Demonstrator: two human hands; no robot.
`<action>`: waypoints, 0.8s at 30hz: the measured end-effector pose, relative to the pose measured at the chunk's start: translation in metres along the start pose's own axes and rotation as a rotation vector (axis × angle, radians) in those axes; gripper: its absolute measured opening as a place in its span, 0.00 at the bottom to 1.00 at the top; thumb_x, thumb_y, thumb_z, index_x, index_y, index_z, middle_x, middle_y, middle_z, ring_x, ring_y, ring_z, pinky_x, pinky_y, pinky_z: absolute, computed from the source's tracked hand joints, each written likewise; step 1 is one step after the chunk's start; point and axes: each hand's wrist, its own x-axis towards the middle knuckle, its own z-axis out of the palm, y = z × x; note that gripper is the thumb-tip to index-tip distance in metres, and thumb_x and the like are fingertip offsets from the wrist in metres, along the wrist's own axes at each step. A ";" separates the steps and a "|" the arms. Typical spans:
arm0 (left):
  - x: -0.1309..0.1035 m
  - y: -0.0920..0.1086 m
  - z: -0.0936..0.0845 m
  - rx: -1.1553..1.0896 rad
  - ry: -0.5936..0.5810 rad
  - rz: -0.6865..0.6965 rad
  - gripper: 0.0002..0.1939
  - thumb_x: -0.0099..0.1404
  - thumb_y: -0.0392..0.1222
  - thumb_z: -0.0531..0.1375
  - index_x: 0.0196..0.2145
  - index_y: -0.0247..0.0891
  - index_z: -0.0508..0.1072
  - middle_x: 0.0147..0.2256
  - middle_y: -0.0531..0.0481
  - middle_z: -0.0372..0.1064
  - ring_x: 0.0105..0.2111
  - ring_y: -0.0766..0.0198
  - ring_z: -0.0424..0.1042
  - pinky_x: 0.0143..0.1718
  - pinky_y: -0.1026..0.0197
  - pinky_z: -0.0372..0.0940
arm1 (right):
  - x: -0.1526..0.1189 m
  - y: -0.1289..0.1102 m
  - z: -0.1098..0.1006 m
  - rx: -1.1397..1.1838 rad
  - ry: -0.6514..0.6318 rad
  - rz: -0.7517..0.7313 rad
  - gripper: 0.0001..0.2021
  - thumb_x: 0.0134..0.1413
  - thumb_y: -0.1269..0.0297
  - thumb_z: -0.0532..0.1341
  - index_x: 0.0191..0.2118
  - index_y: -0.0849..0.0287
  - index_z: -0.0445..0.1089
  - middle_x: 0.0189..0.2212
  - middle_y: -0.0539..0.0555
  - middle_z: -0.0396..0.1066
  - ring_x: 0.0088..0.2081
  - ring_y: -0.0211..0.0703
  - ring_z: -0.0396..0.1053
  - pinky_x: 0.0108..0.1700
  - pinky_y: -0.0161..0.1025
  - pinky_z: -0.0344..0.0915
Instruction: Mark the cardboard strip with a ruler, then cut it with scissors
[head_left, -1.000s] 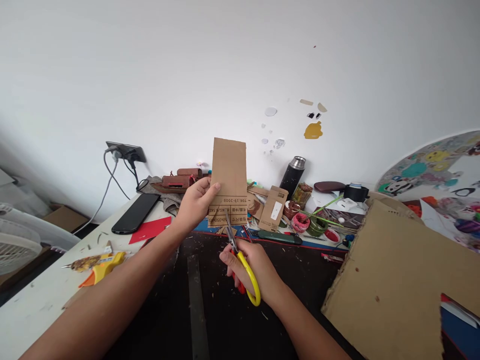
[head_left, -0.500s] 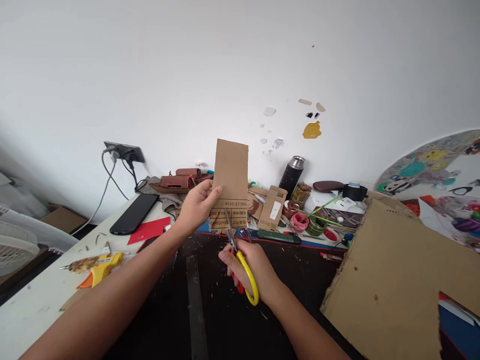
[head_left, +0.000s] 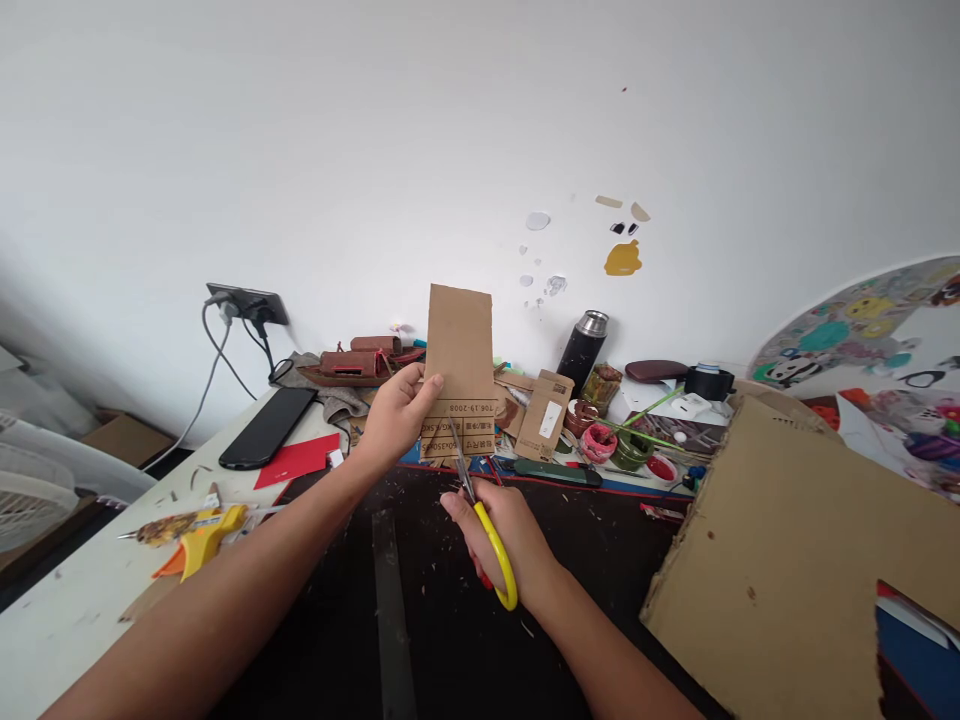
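My left hand [head_left: 401, 408] pinches the left edge of an upright piece of brown cardboard [head_left: 460, 345], thumb on the near face. Printed characters and ruled lines run along the cardboard's lower end. My right hand [head_left: 504, 535] is closed round the scissors [head_left: 495, 550], which have one yellow and one red handle; the red one is mostly hidden by the fingers. Their blades point up and lie at the cardboard's bottom edge, over the printed part. A dark flat strip like a ruler [head_left: 393, 610] lies on the black mat [head_left: 322, 600] below.
At left are a yellow glue gun [head_left: 202, 540], a black phone [head_left: 268, 428] and red paper [head_left: 296, 460]. Behind stand a flask [head_left: 583, 348], paint pots [head_left: 599, 442] and a small cardboard box [head_left: 545, 415]. A big cardboard sheet [head_left: 787, 540] leans at right.
The cardboard has come down slightly and leftward in my left hand. My right hand has shifted a little on the scissors, and less of the red handle shows.
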 end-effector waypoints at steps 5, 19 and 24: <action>0.000 -0.003 -0.001 0.007 -0.007 -0.009 0.28 0.64 0.70 0.68 0.39 0.41 0.73 0.37 0.48 0.80 0.35 0.56 0.77 0.38 0.57 0.71 | 0.001 0.000 0.001 -0.081 0.029 -0.017 0.22 0.73 0.47 0.61 0.29 0.53 0.62 0.16 0.45 0.63 0.19 0.41 0.65 0.28 0.36 0.57; 0.002 -0.006 -0.002 0.016 -0.008 -0.020 0.29 0.62 0.71 0.68 0.39 0.40 0.74 0.37 0.47 0.80 0.34 0.57 0.76 0.36 0.58 0.70 | 0.000 -0.010 0.001 -0.201 0.058 -0.029 0.19 0.74 0.57 0.60 0.29 0.53 0.59 0.18 0.46 0.61 0.22 0.40 0.63 0.29 0.36 0.52; 0.002 -0.004 -0.001 0.018 -0.016 -0.026 0.29 0.62 0.71 0.68 0.39 0.40 0.75 0.36 0.48 0.80 0.34 0.56 0.76 0.36 0.58 0.71 | 0.000 -0.013 0.002 -0.246 0.069 -0.038 0.17 0.74 0.61 0.59 0.29 0.54 0.61 0.20 0.46 0.63 0.22 0.39 0.59 0.29 0.36 0.51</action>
